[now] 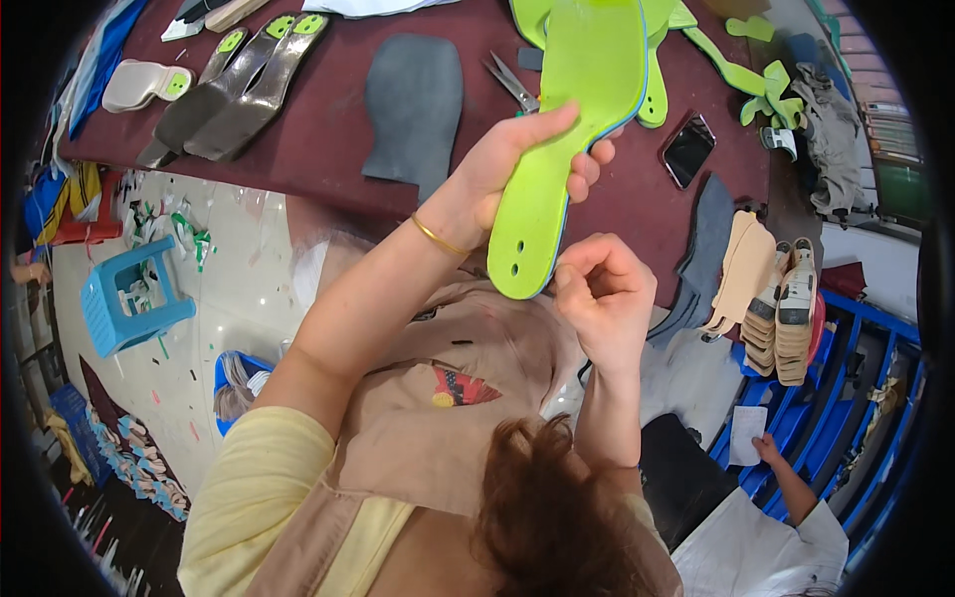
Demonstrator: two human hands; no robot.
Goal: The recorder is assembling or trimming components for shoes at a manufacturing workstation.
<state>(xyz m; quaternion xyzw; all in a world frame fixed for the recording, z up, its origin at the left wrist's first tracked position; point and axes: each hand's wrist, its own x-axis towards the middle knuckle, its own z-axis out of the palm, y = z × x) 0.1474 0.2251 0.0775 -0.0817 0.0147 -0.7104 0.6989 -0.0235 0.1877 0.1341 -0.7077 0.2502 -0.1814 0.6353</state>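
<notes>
My left hand [502, 164] is wrapped round the middle of a bright green shoe insole [527, 224], thumb on top and fingers curled round its right edge. The insole slants, with its wider end away from me and its narrow end, which has two dark holes, close to me. A thin blue layer shows along its edge. My right hand [609, 294] pinches thumb and forefinger together at the edge of the narrow end; what lies between them is too small to make out. Open scissors [514, 84] and a grey sole-shaped sheet [413, 104] lie beyond my left hand.
Dark red cloth covers the table [288, 139]. Finished sandals [264, 85] lie at the left, a phone [688, 149] at the right. More green pieces [771, 95] lie far right. Beige soles [781, 308] sit by a blue rack [846, 368]. Another person [766, 532] holds paper.
</notes>
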